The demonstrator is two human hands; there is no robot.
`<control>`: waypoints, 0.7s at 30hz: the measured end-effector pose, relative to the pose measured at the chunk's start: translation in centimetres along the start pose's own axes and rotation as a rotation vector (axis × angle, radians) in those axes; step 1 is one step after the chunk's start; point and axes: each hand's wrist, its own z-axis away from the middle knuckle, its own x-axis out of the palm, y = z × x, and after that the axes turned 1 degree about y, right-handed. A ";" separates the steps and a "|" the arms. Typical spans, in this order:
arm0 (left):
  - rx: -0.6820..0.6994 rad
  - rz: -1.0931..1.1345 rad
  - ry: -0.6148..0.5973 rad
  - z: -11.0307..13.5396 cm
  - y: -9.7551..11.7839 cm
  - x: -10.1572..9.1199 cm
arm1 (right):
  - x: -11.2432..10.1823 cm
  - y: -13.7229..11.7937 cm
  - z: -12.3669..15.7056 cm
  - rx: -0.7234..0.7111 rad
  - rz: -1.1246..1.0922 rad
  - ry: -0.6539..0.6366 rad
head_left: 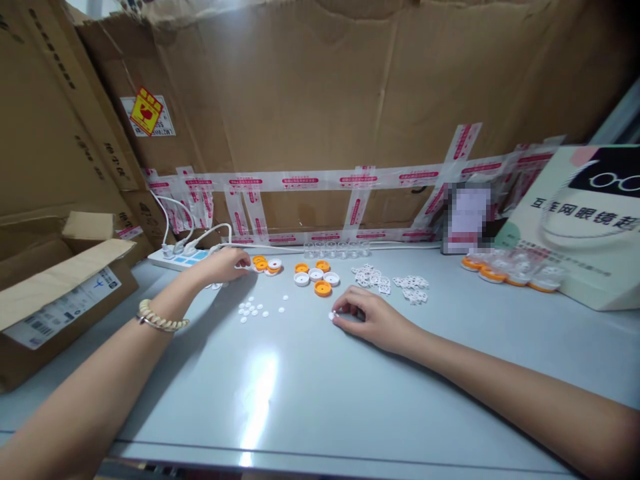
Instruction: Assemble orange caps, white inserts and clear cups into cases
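My left hand (pixel 227 263) reaches far across the grey table (pixel 310 387), fingers curled, its tips touching a small stack of orange and white round caps (pixel 267 265). My right hand (pixel 367 315) rests on the table with fingers bent, pinching a small white disc (pixel 331 315) at its fingertips. Several more white discs (pixel 253 309) lie scattered between the hands. A cluster of orange and white caps (pixel 316 275) sits just beyond my right hand.
Piles of small white plastic pieces (pixel 390 281) lie right of the caps. A row of clear small cups (pixel 336 250) stands at the back. A power strip (pixel 181 257), an open carton (pixel 55 300), a paper bag (pixel 580 220) and bagged caps (pixel 510 270) ring the table.
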 end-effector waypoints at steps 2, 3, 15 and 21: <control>-0.006 -0.005 -0.031 0.3 0.1 -0.3 | 0.0 0.1 0.0 0.002 -0.003 0.004; -0.008 -0.002 -0.054 0.6 0.0 -0.6 | 0.0 0.1 0.0 -0.001 -0.005 0.005; 0.036 0.028 0.181 -0.9 0.8 2.3 | 0.0 0.3 0.0 -0.038 0.011 0.020; 0.062 0.045 0.225 -1.3 1.0 3.7 | 0.0 0.2 0.0 -0.023 0.005 0.006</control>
